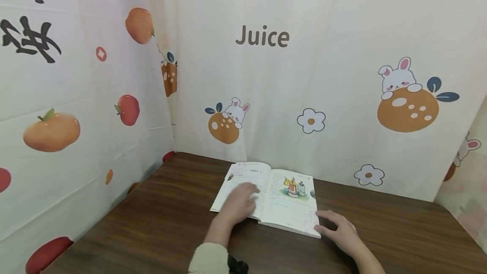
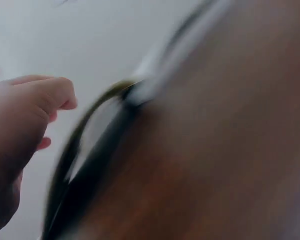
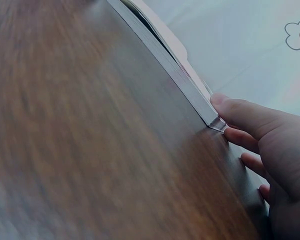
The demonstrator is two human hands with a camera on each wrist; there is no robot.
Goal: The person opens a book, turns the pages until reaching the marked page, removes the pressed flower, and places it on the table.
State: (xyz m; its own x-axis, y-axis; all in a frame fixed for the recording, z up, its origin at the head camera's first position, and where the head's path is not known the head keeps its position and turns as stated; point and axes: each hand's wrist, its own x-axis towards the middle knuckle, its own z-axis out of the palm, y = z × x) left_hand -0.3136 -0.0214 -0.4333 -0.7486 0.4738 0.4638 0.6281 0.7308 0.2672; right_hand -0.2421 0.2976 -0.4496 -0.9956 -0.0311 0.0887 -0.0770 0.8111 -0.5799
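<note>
My right hand (image 1: 340, 229) rests on the dark wooden counter (image 1: 160, 223), fingers relaxed, thumb touching the near right corner of the open book (image 1: 266, 195); I judge it should keep that corner pinned so the book cannot slide. Just beyond, my left hand (image 1: 239, 202) lies blurred and flat on the left page, holding nothing, and should sweep lightly. The book shows printed text left, a colourful picture of two robed figures right, before the fruit-patterned curtain (image 1: 342, 33).

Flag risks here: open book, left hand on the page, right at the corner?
1. The left hand lies blurred on the left page of the open book; a sweep could crease or tear it.
2. The right hand only touches the book's near right corner, so the book may slide on the wooden table.
</note>
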